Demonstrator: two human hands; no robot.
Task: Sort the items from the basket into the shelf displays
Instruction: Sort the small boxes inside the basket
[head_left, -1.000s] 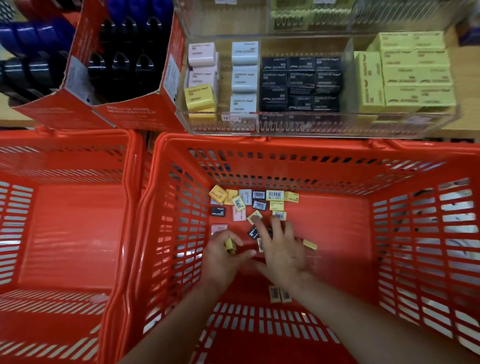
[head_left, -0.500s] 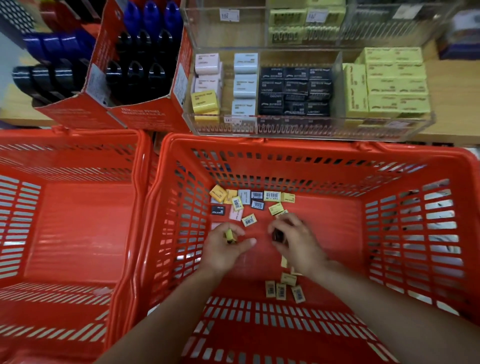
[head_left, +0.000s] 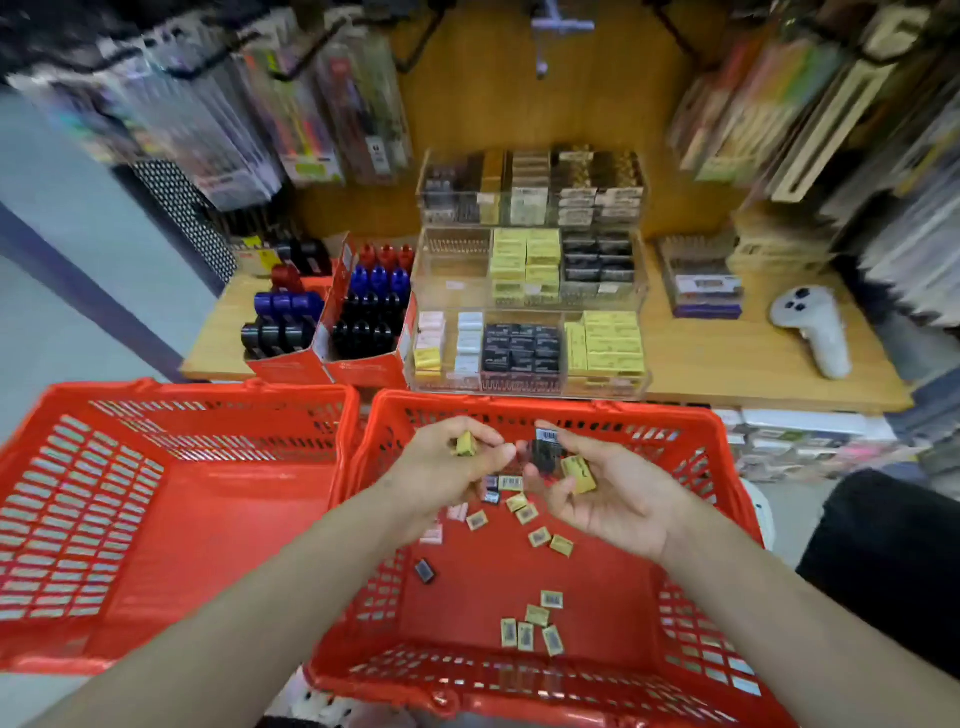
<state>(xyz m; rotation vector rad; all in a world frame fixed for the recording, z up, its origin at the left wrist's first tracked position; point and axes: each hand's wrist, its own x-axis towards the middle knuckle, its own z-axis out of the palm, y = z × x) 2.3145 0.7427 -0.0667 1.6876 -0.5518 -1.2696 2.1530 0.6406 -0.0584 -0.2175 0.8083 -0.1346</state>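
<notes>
Two hands hold erasers over one basket (head_left: 696, 431): left hand (head_left: 447, 467) one, right hand (head_left: 608, 493) two.

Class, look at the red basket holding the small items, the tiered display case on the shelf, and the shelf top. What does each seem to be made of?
Red basket: moulded plastic, slightly glossy, with slotted walls. Display case: clear acrylic or similar plastic; the stock shows through its walls. Shelf top: wood or wood-look laminate, matte, light brown, grain too blurred to tell.
</notes>
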